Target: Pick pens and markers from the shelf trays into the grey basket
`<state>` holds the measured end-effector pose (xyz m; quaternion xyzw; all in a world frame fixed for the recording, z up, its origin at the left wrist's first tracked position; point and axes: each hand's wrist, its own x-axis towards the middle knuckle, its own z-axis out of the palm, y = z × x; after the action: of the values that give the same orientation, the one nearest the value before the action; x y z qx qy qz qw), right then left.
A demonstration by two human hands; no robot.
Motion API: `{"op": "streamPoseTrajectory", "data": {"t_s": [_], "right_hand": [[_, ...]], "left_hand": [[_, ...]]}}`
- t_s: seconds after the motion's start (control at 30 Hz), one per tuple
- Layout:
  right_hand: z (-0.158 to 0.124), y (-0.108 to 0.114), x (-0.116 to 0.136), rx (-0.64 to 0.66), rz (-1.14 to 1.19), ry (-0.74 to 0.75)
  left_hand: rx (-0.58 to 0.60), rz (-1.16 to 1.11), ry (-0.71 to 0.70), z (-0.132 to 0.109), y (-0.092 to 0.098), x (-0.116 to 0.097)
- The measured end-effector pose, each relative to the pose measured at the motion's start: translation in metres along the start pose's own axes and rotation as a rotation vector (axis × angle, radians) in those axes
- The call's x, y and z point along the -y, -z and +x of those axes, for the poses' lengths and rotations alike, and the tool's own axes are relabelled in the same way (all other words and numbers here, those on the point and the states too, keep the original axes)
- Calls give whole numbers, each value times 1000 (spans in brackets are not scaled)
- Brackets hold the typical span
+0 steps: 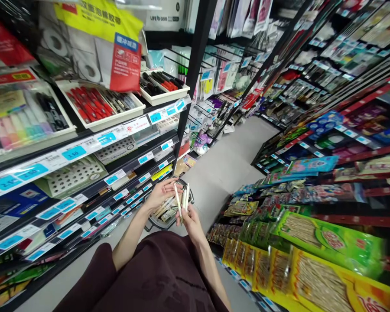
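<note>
Low in the centre of the head view, my right hand (189, 219) is closed round a few slim white pens (186, 197), which point upward. To its left, my left hand (162, 193) has its fingers spread beside the pens, palm partly turned up; one pen's upper end lies close to its fingertips, and whether they touch is unclear. Nothing is seen gripped in it. Beneath both hands is a basket (162, 226) with a dark rim, holding several more slim pale pens. The hands hide part of its contents.
Shelves on the left carry white trays of red pens (89, 104), black pens and pastel markers (22, 117). Bagged snacks in green (331, 238) and yellow packs line the right shelves. A grey floor aisle (224, 160) runs ahead between them.
</note>
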<state>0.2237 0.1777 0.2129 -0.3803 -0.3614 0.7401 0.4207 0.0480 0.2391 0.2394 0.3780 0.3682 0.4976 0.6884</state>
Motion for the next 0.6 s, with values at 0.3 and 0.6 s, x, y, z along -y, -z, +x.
{"op": "streamPoseTrajectory", "data": {"t_s": [0.3,0.6], "right_hand": [[-12,-28,19,126,-21,35],[-29,-51,16,142,-180,37]], "left_hand": [[-179,-187,-192,-24,9,-31],[-216,-276,-236,-41,11,-34]]}}
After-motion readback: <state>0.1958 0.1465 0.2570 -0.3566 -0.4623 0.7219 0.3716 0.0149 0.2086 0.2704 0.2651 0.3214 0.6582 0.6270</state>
